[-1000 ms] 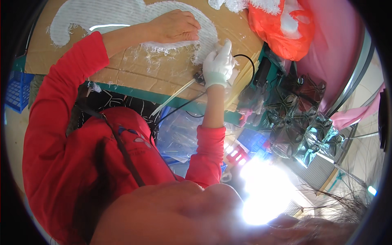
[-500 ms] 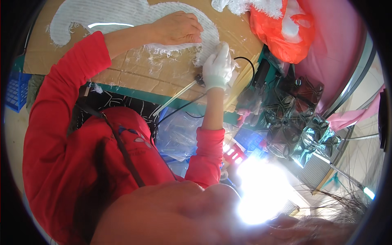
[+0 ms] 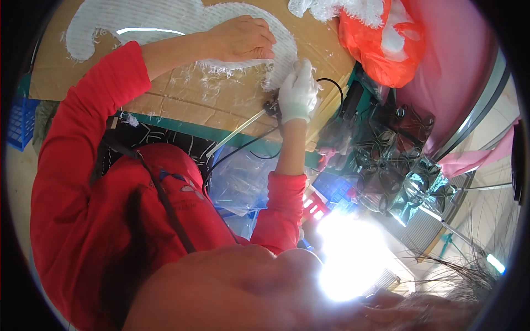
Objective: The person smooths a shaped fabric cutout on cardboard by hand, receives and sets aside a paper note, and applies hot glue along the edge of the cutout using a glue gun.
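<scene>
A white ribbed, fuzzy fabric piece [image 3: 165, 21] with wavy outlines and frayed edges lies on a cardboard sheet. My bare left hand [image 3: 240, 38] rests on its right part, fingers curled and closed at the fabric. To the right, at the fabric's rounded end, is my right hand [image 3: 298, 94] in a white glove. Its fingers are closed around what looks like a hot glue gun [image 3: 270, 106], mostly hidden by the glove. A pale translucent glue stick [image 3: 237, 132] juts from its dark body toward me, and a black cord [image 3: 237, 148] trails down beside it.
Loose white threads litter the cardboard [image 3: 182, 110]. A red plastic bag [image 3: 381, 49] with white material stands at the far right, near pink cloth [image 3: 452, 66]. Dark shiny wrapped items [image 3: 386, 160] lie lower right. A clear plastic bag [image 3: 237, 182] sits below the table edge.
My gloved right hand has shifted slightly right and toward me, with the dark tool beside it. My left hand stays almost still on the fabric.
</scene>
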Demonstrator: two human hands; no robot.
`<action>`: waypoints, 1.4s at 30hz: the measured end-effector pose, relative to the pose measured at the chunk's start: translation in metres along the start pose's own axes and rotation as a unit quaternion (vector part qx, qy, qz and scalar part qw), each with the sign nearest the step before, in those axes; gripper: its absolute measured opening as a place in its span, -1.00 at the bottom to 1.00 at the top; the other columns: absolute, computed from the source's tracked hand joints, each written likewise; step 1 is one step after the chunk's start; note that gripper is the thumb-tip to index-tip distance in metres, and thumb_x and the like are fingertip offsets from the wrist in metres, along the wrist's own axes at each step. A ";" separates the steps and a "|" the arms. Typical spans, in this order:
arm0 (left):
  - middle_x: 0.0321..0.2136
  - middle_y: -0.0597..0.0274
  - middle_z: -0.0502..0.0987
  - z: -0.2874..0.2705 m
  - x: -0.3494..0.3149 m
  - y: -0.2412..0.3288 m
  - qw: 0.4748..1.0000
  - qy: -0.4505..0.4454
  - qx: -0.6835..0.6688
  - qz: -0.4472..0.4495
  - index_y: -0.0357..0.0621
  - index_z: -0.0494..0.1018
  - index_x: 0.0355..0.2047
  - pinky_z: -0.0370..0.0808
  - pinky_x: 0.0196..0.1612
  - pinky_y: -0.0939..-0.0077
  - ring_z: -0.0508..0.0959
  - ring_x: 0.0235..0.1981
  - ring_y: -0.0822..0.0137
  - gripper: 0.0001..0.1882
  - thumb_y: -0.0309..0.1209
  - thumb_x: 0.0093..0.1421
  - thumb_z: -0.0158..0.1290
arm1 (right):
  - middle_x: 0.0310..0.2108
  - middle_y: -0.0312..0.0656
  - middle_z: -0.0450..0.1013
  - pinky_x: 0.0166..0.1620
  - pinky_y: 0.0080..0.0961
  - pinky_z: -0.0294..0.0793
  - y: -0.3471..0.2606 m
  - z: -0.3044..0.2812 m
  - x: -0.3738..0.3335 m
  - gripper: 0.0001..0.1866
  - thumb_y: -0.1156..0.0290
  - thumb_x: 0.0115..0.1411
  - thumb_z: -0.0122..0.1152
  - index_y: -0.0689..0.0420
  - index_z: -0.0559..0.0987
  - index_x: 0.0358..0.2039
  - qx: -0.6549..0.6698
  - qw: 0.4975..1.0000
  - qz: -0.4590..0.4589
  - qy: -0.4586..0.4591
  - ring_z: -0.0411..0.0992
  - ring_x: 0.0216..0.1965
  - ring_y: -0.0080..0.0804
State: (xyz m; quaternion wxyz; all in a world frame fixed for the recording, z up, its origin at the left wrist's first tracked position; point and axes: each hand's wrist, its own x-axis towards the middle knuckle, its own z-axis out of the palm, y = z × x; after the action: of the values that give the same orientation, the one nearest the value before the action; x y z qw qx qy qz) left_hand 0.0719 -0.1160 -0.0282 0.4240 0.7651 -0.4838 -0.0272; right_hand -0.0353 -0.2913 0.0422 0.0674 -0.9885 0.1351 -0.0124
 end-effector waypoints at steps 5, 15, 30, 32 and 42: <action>-0.08 0.26 0.48 0.002 -0.002 -0.002 1.000 0.009 0.001 0.002 -0.15 0.53 -0.25 0.23 0.10 0.31 0.34 0.03 0.24 -0.60 -0.09 0.26 -0.11 | -0.17 0.01 0.47 -0.06 -0.12 0.32 -0.004 -0.001 0.001 -0.54 0.43 0.11 -0.07 0.18 0.31 0.06 0.028 0.998 -0.048 0.028 0.41 -0.17 0.04; -0.09 0.25 0.49 0.002 0.001 0.001 1.000 0.010 0.006 0.007 -0.14 0.54 -0.29 0.24 0.09 0.31 0.35 0.02 0.25 -0.61 -0.09 0.26 -0.11 | -0.13 -0.02 0.47 -0.05 -0.20 0.36 -0.001 0.007 0.033 -0.56 0.43 0.12 -0.13 0.14 0.31 0.06 0.103 0.995 -0.010 0.002 0.42 -0.12 0.01; -0.11 0.23 0.50 0.002 0.000 -0.002 1.000 0.012 -0.021 0.007 -0.16 0.53 -0.35 0.23 0.08 0.30 0.34 0.03 0.25 -0.49 0.01 0.29 -0.23 | -0.07 -0.11 0.47 -0.01 -0.30 0.37 -0.007 0.017 0.069 -0.54 0.46 0.07 -0.11 0.11 0.35 0.04 0.198 0.979 -0.047 -0.014 0.44 -0.08 -0.13; -0.11 0.23 0.50 0.002 0.000 -0.003 1.000 0.014 -0.017 0.010 -0.15 0.53 -0.35 0.23 0.08 0.30 0.34 0.03 0.25 -0.50 0.00 0.28 -0.23 | -0.08 -0.13 0.48 -0.02 -0.30 0.37 -0.010 0.015 0.065 -0.55 0.47 0.07 -0.10 0.11 0.35 0.04 0.200 0.979 -0.041 -0.028 0.44 -0.08 -0.13; -0.10 0.25 0.49 -0.001 0.001 0.001 1.000 0.006 -0.016 0.007 -0.18 0.53 -0.28 0.24 0.08 0.31 0.36 0.01 0.25 -0.59 -0.08 0.25 -0.11 | -0.21 -0.04 0.49 -0.06 -0.18 0.35 -0.009 0.021 0.070 -0.61 0.53 0.03 -0.06 0.14 0.41 -0.06 0.179 0.970 -0.155 0.052 0.40 -0.19 0.01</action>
State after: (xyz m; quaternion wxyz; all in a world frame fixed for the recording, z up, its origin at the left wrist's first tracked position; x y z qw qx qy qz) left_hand 0.0722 -0.1164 -0.0264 0.4396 0.7548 -0.4861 -0.0270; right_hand 0.0350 -0.2989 0.0235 0.2331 -0.9673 -0.0205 -0.0977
